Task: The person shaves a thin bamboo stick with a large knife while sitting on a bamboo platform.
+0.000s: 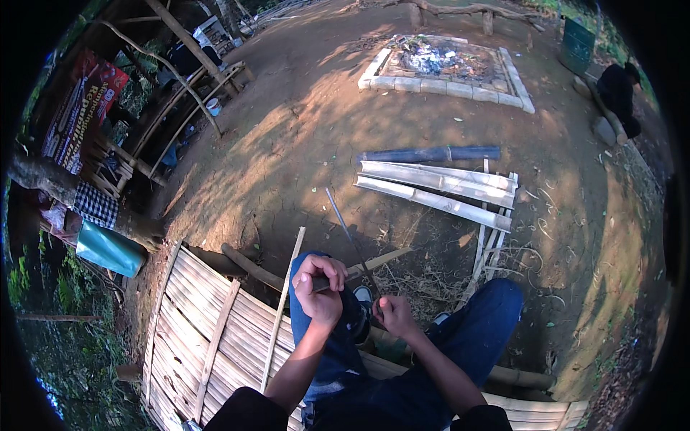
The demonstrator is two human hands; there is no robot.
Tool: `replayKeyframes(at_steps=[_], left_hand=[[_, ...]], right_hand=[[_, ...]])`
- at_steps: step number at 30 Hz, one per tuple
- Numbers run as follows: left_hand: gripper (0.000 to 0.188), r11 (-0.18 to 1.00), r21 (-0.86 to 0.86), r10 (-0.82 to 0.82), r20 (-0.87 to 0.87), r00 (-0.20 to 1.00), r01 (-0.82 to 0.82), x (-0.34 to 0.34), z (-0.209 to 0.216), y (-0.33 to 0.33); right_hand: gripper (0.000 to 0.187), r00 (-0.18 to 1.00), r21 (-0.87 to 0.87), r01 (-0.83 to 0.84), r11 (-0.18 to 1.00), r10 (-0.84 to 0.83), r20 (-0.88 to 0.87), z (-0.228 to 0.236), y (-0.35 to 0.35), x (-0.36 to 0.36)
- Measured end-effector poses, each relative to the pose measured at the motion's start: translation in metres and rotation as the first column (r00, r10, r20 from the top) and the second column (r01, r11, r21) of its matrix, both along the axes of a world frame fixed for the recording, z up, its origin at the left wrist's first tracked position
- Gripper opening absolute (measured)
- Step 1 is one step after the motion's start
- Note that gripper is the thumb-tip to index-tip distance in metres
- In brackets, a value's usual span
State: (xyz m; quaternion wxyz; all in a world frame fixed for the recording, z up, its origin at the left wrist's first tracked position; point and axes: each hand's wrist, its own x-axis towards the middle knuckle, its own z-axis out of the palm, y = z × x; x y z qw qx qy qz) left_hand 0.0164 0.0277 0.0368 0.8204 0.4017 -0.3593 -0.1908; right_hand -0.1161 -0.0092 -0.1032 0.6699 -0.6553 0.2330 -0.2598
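Note:
In front of my left knee, my left hand (320, 287) is closed around a short dark brown piece (323, 284), rounded like a handle. In line with it, a pale tapering strip (388, 257) points to the right; I cannot tell if the two are joined. Between my knees my right hand (395, 316) is closed on the near end of a long thin dark rod (345, 228). This rod slants up and left, past the pale strip, over the bare soil. The two hands are apart.
I sit on a bamboo-slat platform (194, 316), a loose strip (282, 309) beside my left leg. Split bamboo lengths (438, 197) and a dark bamboo pole (431, 154) lie ahead, shavings (424, 287) nearer. Beyond are a brick-edged fire pit (445, 87) and, right, a person (617, 93).

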Motion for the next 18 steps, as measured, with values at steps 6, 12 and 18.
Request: replayKeyframes(at_steps=[6, 12, 18], left_hand=[[0.033, 0.996, -0.093, 0.008, -0.103, 0.995, -0.018, -0.003, 0.006, -0.006], [0.036, 0.996, -0.081, 0.04, -0.033, 0.999, -0.042, -0.005, 0.004, 0.0], [0.041, 0.994, 0.045, -0.104, 0.061, 0.993, 0.101, -0.01, 0.015, -0.015]], right_hand=[[0.061, 0.968, 0.524, 0.238, 0.818, -0.157, -0.195, -0.034, -0.016, 0.01], [0.064, 0.966, 0.675, 0.242, 0.696, -0.112, -0.231, -0.028, -0.009, 0.011], [0.067, 0.984, 0.165, 0.031, 0.986, -0.059, 0.169, -0.041, -0.006, 0.007]])
